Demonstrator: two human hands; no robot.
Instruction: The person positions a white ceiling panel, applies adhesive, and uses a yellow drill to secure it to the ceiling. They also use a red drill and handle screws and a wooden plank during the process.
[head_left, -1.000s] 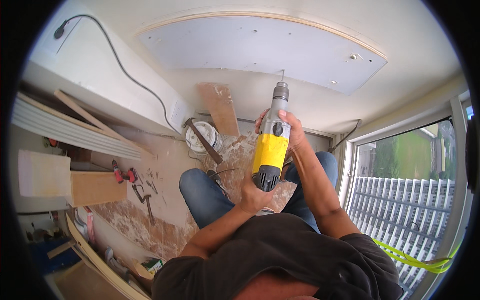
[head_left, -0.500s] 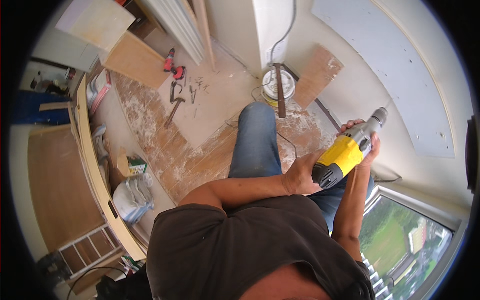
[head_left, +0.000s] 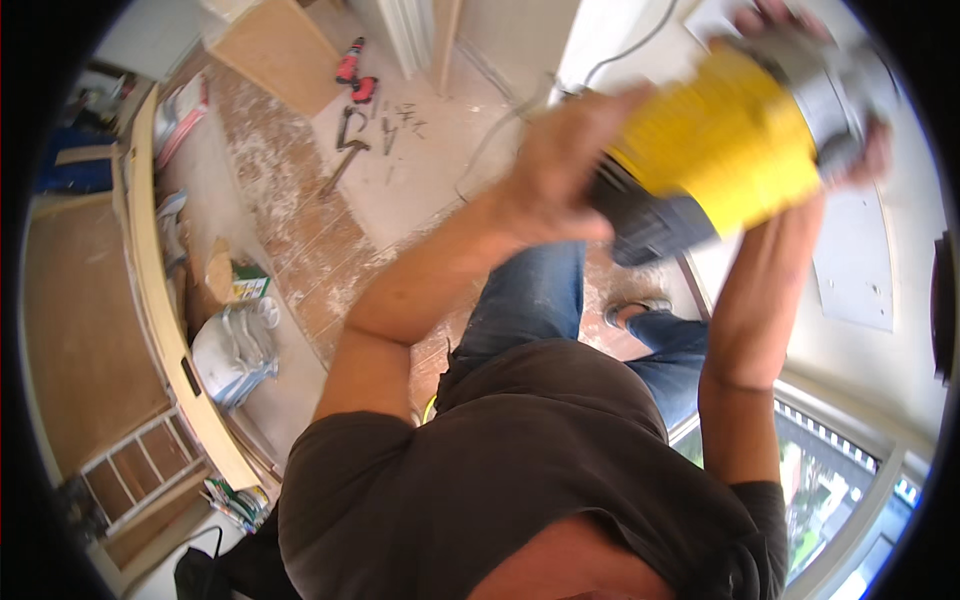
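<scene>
Head view: a bulky power drill with a yellow plastic body (head_left: 720, 140) is held up off the floor at the upper right, caught between both hands.
Drill's long axis: slanting from the black rear end at lower left to the grey metal front at upper right.
Left hand: grasping the rear of the drill (head_left: 565, 165), so nearer the black end; motion blur hides the exact finger placement.
Right hand: wrapped around the grey front from behind (head_left: 870, 158), fingers showing above and below it.
Drill's look: yellow middle, black rear, grey front; smeared by motion, the tip too blurred to tell if a bit is fitted.
Beneath the drill: the person's blue denim jeans (head_left: 530, 300) and a dusty brown wooden floor (head_left: 315, 235).
Right of the jeans: a pale flat panel with small marks (head_left: 852, 260) against the wall.
Left on the floor: a red-and-black cordless drill (head_left: 350, 72) near a dark-headed hammer (head_left: 343, 168).
</scene>
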